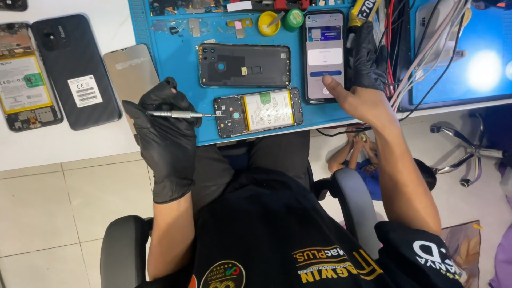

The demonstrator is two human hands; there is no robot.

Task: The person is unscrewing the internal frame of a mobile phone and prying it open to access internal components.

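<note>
My left hand (162, 128), in a black glove, grips a thin silver screwdriver (181, 113). Its tip rests on the camera end of an opened phone (258, 112), which shows a white battery and lies on the blue work mat (176, 58). A black back cover (244, 65) lies just beyond it. My right hand (362, 80) holds a phone with a lit screen (324, 53) on the mat. The gloved fingers lie along its right edge and the bare thumb presses the lower part of the screen.
On the white table at left lie another opened phone (24, 80), a dark phone back (74, 69) and a grey panel (130, 72). Yellow (268, 23) and green (293, 18) pots stand at the mat's far edge. Cables (416, 69) and a glowing blue screen (469, 58) are at right. A small person (362, 154) sits under the desk.
</note>
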